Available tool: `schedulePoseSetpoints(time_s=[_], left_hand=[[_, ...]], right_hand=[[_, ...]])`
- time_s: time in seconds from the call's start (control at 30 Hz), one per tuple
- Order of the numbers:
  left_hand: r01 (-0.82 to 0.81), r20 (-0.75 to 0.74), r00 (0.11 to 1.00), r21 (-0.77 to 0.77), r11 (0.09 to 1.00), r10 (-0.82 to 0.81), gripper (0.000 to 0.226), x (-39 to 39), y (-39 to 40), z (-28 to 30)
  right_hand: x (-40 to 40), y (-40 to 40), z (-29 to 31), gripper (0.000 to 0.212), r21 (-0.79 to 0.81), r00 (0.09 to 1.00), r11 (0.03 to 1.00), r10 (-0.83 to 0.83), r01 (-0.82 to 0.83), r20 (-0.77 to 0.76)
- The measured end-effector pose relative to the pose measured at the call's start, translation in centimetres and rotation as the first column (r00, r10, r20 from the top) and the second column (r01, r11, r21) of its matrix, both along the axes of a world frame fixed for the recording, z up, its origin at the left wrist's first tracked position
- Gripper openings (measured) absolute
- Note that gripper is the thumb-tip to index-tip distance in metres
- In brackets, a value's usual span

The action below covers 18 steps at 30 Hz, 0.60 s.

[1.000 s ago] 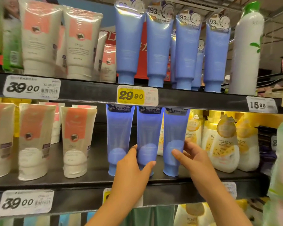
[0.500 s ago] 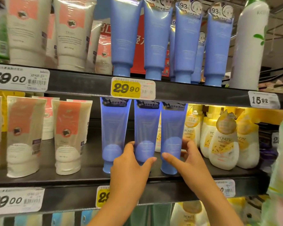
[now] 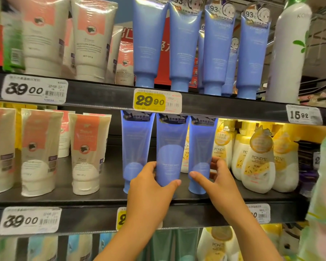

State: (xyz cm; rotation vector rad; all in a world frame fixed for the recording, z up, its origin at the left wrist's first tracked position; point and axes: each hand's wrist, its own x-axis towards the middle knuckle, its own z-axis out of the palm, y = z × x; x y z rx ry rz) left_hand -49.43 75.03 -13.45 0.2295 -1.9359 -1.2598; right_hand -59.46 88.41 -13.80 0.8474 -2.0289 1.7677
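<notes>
Head view: the left hand [image 3: 151,193] wraps fingers and thumb round the middle blue tube [image 3: 170,147]. The right hand [image 3: 221,183] clasps the right blue tube [image 3: 200,144]. Both tubes stand cap-down on the dark shelf [image 3: 64,198], just beside yellow pump bottles [image 3: 258,162].

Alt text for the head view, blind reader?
On a shop shelf, the left hand grips the middle blue tube and the right hand the right tube. A third tube stands to their left; cream tubes and Pond's bottles flank them.
</notes>
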Motion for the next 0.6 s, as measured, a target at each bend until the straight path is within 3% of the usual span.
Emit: schedulePoseSetpoints(time_s=[0.23, 0.37, 0.5, 0.6], left_hand=[[0.092, 0.018, 0.995, 0.093, 0.991, -0.094, 0.032, 1.7, -0.1, 0.5], [0.219, 0.033, 0.972, 0.214, 0.952, -0.231, 0.031, 3.7, -0.1, 1.2], [0.321, 0.032, 0.941, 0.221, 0.921, -0.336, 0.038, 5.8, 0.2, 1.6], [0.324, 0.048, 0.939, 0.203, 0.924, -0.340, 0.042, 6.7, 0.2, 1.1]], right_hand=[[-0.1, 0.0, 0.1, 0.050, 0.028, 1.000, 0.999, -0.018, 0.018, -0.021], [0.3, -0.2, 0.4, 0.048, 0.021, 1.000, 1.000, -0.003, 0.003, -0.011], [1.4, 0.4, 1.5, 0.056, -0.073, 0.999, 0.996, -0.049, 0.049, 0.006], [3.3, 0.9, 1.7, 0.044, -0.162, 0.993, 0.982, -0.109, 0.101, -0.039]])
